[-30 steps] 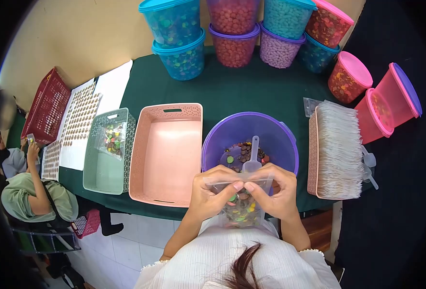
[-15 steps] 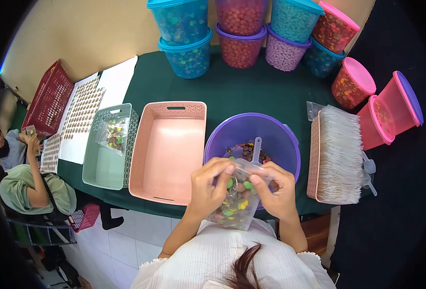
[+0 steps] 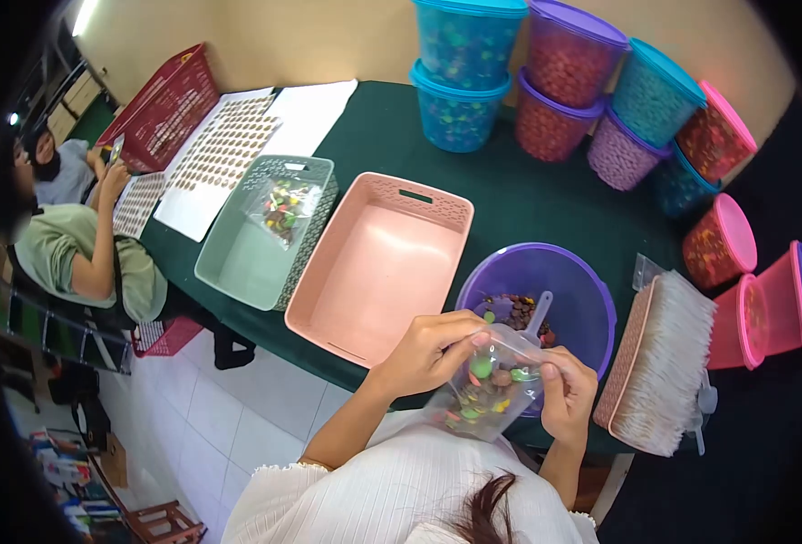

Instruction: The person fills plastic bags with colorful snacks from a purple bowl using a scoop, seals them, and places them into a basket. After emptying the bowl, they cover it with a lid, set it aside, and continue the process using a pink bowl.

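A clear plastic bag [image 3: 490, 385] of brown, green, yellow and red sweets hangs between my hands, close to my white top. My left hand [image 3: 433, 355] pinches its upper left edge, and my right hand [image 3: 566, 392] grips the upper right edge. Just beyond them, a purple basin [image 3: 591, 299] holds more sweets and a translucent scoop [image 3: 540, 313]. To the left of the basin sits a pink basket [image 3: 378, 272] with a bare bottom. A filled bag [image 3: 285, 210] lies in the green basket [image 3: 247, 258] further left.
A pink basket of stacked bags [image 3: 662, 363] stands at the right. Lidded tubs [image 3: 460, 113] line the back and right. Sticker sheets [image 3: 229, 145] and a red crate [image 3: 170, 109] are at the left, near two seated people [image 3: 88, 245].
The view has turned, so the table things appear tilted and mostly shifted right. My hands are further apart, with the bag's top stretched wider between them.
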`<state>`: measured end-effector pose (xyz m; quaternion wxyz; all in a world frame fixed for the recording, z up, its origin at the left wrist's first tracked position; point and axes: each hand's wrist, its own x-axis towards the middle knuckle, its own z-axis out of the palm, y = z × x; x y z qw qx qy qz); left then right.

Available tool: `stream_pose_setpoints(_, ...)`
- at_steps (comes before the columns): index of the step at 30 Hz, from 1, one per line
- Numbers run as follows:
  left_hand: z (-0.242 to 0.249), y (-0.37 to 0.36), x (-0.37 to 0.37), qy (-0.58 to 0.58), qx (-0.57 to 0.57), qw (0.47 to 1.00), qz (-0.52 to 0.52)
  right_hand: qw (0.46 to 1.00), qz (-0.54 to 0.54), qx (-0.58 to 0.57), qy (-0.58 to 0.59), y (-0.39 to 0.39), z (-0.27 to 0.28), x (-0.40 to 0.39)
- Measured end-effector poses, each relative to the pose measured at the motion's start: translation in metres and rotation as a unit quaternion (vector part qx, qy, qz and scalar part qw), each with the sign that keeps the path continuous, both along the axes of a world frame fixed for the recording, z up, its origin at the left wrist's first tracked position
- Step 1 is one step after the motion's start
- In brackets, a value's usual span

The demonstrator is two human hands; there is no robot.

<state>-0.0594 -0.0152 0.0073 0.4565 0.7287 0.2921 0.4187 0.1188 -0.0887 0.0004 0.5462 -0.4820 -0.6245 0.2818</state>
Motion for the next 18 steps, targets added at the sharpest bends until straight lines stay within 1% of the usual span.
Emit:
stream_pose_setpoints(2,0.004,0.001,-0.008,0.044,0.005,0.997,-0.058,0.998,-0.032,-0.054,-0.007,0.001,0.001,-0.001)
stream_pose_setpoints(3,0.000,0.005,-0.012,0.041,0.055,0.995,-0.073,0.997,-0.037,-0.065,-0.011,0.003,-0.001,-0.001)
stream_pose_setpoints(4,0.000,0.007,-0.018,0.042,0.056,0.995,-0.066,0.997,-0.030,-0.064,-0.011,0.005,0.001,-0.002)
stream_pose_setpoints(6,0.008,0.011,-0.040,0.081,-0.009,0.996,-0.038,0.995,0.000,-0.065,-0.081,0.008,0.008,-0.001)
stream_pose_setpoints(7,0.003,0.016,-0.058,0.014,-0.073,0.994,0.079,0.998,-0.017,-0.059,-0.018,0.008,0.011,-0.001)
stream_pose_setpoints(8,-0.006,0.024,-0.076,-0.053,-0.136,0.970,0.193,0.997,-0.035,-0.052,0.045,0.006,0.014,0.000)
stream_pose_setpoints(9,-0.006,0.038,-0.086,-0.213,-0.134,0.916,0.311,0.996,-0.043,-0.061,0.057,0.001,0.014,0.011)
stream_pose_setpoints(10,-0.003,0.050,-0.106,-0.316,-0.123,0.863,0.374,0.995,-0.074,-0.059,0.034,-0.003,0.015,0.022)
stream_pose_setpoints(12,-0.019,0.075,-0.145,-0.498,-0.083,0.757,0.414,0.991,-0.118,-0.065,0.019,-0.014,0.010,0.045)
stream_pose_setpoints(13,-0.040,0.091,-0.169,-0.498,-0.081,0.757,0.415,0.988,-0.136,-0.064,0.026,-0.018,0.009,0.054)
stream_pose_setpoints(15,-0.088,0.119,-0.211,-0.629,-0.144,0.663,0.380,0.983,-0.164,-0.052,0.064,-0.024,0.003,0.067)
stream_pose_setpoints(16,-0.101,0.126,-0.219,-0.629,-0.146,0.663,0.378,0.983,-0.166,-0.052,0.065,-0.027,0.003,0.073)
stream_pose_setpoints(18,-0.121,0.142,-0.227,-0.638,-0.188,0.599,0.446,0.973,-0.218,-0.070,0.032,-0.034,0.005,0.084)
